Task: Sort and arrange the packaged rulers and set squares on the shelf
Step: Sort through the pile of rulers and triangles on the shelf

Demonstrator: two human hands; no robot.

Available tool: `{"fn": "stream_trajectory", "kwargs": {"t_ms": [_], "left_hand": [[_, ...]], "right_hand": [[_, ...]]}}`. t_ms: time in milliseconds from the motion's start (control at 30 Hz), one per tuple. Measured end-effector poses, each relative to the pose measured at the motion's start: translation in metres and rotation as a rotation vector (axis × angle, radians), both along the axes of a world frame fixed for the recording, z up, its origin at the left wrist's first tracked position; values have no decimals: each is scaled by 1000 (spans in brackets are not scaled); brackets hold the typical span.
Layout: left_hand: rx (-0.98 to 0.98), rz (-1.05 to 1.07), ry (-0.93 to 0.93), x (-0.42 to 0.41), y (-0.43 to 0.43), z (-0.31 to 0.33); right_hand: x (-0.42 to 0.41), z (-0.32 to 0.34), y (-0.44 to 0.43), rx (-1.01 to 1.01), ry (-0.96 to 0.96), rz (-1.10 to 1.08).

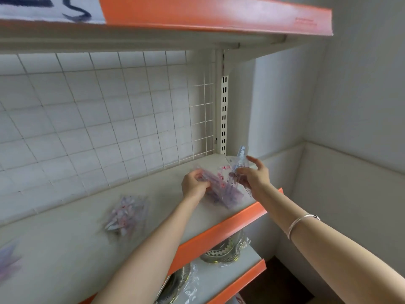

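**Both hands on packets at R end of shelf**

Head view. L hand (194,184) at the R end of the shelf (65,249), fingers clenched round the near-left end of a bundle of packets (221,191). Clear plastic, purple-blue contents, red print. Too blurred to tell rulers from set squares. Bundle lying on the shelf board near the orange front lip (230,224), slanting from back-left to front-right.

R hand (255,175) just beside the bundle, on its R side. Thumb & fingers pinching a single clear packet (241,159), index partly straight, the rest curled. Packet held tilted, upper end raised above the bundle, toward the slotted upright (224,113). Lower end overlapping the bundle in view; touching or apart, cannot tell. Silver bangle (302,222) on the R forearm.

Further L on the same board, well apart from the hands: second heap of packets (126,213), approx mid-shelf, blurred. Third heap (7,257) cut off by the L frame edge.

White wire grid (109,117) along the shelf's back. Above: upper shelf w/ orange strip (219,12). Below: lower shelf (252,256) w/ round metal items in clear wrap (223,251), partly hidden under the orange lip. Grey wall (350,106) to the R.
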State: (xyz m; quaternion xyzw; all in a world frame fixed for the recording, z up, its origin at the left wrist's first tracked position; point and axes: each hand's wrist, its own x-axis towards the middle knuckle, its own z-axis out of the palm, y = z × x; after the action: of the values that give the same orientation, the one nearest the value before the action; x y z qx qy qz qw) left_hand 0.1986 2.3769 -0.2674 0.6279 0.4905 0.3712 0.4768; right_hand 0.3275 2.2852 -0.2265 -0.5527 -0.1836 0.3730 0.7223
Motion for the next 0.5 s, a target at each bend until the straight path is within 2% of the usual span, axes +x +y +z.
{"fn": "stream_trajectory", "kwargs": {"t_ms": [100,233,333,500], "left_hand": [[123,94,205,7,-5,-8],[187,173,203,8,-8,-14],[159,129,14,7,-9,-9],[-161,67,-434,-5,-25,2]], "right_hand": [[16,-4,7,3,-19,71],[23,-11,21,19,-48,178],[18,-14,30,37,-80,286],[12,-14,38,53,-98,408]]}}
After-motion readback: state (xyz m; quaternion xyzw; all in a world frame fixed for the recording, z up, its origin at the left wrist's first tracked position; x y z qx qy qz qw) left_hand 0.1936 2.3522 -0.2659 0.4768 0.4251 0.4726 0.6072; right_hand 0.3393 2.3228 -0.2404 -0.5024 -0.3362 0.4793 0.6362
